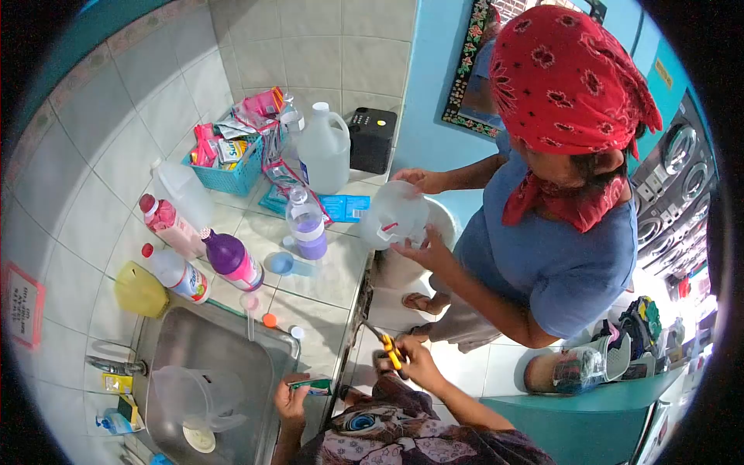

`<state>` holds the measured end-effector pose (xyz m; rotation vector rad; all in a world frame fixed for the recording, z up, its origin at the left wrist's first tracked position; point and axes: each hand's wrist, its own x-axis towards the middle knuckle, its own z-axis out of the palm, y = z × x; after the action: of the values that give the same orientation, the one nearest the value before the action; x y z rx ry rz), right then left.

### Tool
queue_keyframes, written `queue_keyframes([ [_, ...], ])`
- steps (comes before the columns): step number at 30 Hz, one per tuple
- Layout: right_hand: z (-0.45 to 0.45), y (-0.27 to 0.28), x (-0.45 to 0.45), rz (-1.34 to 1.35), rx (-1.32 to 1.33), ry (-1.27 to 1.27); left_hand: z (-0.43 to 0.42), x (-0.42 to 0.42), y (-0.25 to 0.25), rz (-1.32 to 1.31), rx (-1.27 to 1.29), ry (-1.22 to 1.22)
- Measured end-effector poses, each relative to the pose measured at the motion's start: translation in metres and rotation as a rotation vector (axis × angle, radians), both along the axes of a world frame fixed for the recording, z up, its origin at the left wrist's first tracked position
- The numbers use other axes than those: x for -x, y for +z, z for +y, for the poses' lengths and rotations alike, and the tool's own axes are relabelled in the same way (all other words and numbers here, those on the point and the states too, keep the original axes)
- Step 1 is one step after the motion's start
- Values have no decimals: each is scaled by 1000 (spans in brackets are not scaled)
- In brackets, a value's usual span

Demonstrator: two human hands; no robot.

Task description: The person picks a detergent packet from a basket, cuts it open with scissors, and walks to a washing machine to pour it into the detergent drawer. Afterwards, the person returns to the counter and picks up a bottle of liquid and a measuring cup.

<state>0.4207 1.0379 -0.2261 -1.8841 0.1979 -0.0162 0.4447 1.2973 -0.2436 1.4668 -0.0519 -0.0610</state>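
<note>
The small green packet (314, 385) is held above the narrow strip of bench (325, 329) between the sink and the front edge. Its long axis runs roughly nine to three o'clock, with the free end toward three. The left hand (291, 399) pinches the opposite end, thumb and fingers closed narrow on it.

Just beyond that free end, well clear of it, are the scissors (393, 354) with yellow handles; from these handles the packet lies toward eight o'clock. The right hand (418, 366) is wrapped around them, the arm coming in from about four o'clock. The tip points between ten and eleven, so the packet's free end sits toward seven from it, off the line of the blades. Whether the blades are parted, I cannot tell. The left hand is the nearer one, touching the packet; the right is apart from it.

Farther out, the sink (174, 333) is at nine o'clock from the packet, a clear pitcher (194, 391) inside. A white cap (297, 332) and an orange cap (269, 320) lie toward eleven. At one o'clock another person (577, 267) holds a translucent tub (395, 205) in both hands.
</note>
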Motion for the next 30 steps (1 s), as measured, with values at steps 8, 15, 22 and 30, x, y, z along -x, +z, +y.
queue_keyframes([
  [8,-11,-34,69,93,18,94,-15,26,0,91,-72,71],
  [15,-58,-52,83,-41,143,341,-56,38,18,120,-251,201],
  [22,-46,-31,81,-99,166,389,-52,47,-12,212,118,151],
  [30,-3,-29,90,-168,459,422,-8,56,-11,103,95,177],
])
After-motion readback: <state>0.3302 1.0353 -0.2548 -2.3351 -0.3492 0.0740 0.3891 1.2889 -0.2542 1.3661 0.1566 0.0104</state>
